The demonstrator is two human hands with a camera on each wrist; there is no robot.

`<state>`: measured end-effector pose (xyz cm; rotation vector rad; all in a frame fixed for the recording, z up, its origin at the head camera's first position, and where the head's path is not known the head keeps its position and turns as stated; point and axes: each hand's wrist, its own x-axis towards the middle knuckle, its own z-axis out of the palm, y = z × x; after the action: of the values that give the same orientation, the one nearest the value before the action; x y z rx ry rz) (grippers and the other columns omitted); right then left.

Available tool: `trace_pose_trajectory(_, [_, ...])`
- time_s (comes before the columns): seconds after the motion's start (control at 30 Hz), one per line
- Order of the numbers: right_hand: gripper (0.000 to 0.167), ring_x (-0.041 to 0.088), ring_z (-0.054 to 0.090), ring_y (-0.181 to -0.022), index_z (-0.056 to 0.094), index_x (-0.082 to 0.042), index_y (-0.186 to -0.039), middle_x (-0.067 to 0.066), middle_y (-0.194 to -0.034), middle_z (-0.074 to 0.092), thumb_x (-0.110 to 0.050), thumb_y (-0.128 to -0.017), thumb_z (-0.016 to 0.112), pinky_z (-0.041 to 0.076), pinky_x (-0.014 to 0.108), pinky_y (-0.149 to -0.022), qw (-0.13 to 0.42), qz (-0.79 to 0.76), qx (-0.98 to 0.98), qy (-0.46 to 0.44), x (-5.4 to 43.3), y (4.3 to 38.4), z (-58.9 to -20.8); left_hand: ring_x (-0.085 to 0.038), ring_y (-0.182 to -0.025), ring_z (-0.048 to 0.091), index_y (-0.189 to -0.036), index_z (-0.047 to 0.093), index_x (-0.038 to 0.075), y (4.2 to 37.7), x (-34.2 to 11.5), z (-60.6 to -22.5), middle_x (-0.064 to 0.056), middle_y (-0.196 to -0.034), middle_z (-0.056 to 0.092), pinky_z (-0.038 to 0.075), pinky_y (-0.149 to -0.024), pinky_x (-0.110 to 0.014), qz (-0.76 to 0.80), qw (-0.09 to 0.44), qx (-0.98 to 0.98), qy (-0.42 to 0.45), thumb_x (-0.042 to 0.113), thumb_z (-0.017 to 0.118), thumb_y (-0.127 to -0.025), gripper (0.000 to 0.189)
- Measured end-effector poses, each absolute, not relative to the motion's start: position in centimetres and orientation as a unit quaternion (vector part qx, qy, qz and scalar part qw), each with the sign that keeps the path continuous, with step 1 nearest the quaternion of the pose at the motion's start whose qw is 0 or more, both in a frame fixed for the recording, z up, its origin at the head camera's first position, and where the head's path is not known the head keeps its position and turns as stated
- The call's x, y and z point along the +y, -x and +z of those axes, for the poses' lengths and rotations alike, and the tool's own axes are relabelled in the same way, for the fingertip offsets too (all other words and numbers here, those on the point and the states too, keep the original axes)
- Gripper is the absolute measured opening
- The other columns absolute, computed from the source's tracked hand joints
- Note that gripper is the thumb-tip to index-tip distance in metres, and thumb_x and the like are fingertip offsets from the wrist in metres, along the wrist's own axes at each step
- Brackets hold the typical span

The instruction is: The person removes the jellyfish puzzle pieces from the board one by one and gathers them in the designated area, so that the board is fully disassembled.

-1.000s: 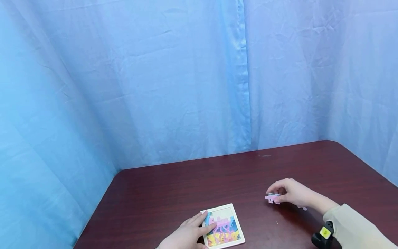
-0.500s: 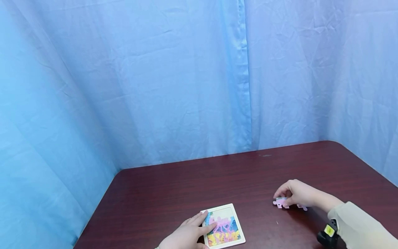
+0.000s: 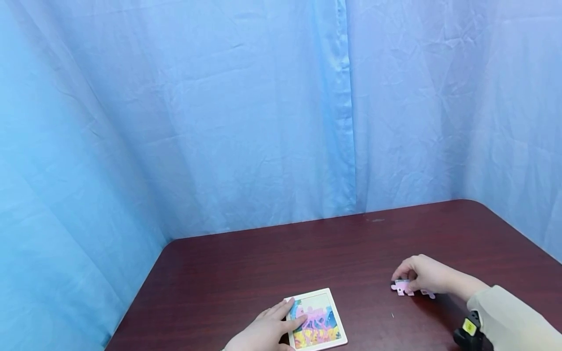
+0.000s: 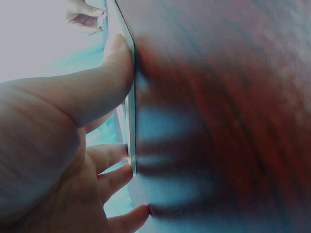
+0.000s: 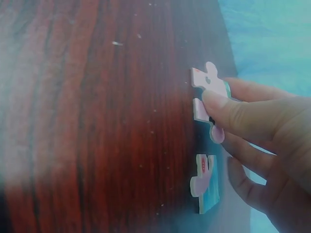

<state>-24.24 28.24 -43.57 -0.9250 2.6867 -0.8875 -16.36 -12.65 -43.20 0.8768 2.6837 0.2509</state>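
In the head view my left hand [image 3: 265, 330] rests on the left side of a white-framed jigsaw puzzle [image 3: 344, 340], its fingers spread over the frame and the picture. The picture is pink, blue and yellow, with a pale bare strip along its top. My right hand [image 3: 428, 273] pinches a pink jigsaw piece [image 5: 200, 76] by thumb and fingers, low over the table. The right wrist view shows my thumb [image 5: 216, 101] across the middle of this piece. A second jigsaw piece [image 5: 209, 189], pink and blue with a red mark, lies close by under the same hand.
The dark red-brown wooden table [image 3: 246, 273] stretches behind and between the hands. Blue curtains [image 3: 241, 122] hang along its far edge and both sides. A black wrist camera [image 3: 470, 334] is strapped at the right sleeve.
The right hand has moved to the right and slightly nearer with the pink jigsaw piece, which now sits close to the second piece. The left hand stays on the puzzle frame.
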Motion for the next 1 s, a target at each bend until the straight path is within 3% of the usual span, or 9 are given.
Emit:
trace_pose_trajectory(0.5, [0.023, -0.002, 0.050, -0.074, 0.073, -0.012, -0.100, -0.010, -0.086, 0.060, -0.011, -0.077, 0.075, 0.045, 0.023, -0.061, 0.076, -0.259, 0.913, 0.307, 28.29, 24.20, -43.82, -0.024, -0.140, 0.032, -0.142, 0.041, 0.040, 16.17, -12.57, -43.11, -0.007, -0.152, 0.034, 0.038, -0.105, -0.042, 0.086, 0.151, 0.937, -0.302, 0.050, 0.067, -0.079, 0.068])
trace_pose_trajectory(1.0, [0.016, -0.002, 0.048, -0.074, 0.072, -0.017, -0.093, -0.012, -0.084, 0.058, -0.011, -0.078, 0.074, 0.045, 0.024, -0.062, 0.070, -0.253, 0.913, 0.312, 28.00, 23.97, -43.67, -0.024, -0.140, 0.032, -0.142, 0.040, 0.039, 16.23, -12.60, -43.02, -0.007, -0.153, 0.033, 0.038, -0.105, -0.042, 0.087, 0.156, 0.937, -0.301, 0.050, 0.066, -0.079, 0.069])
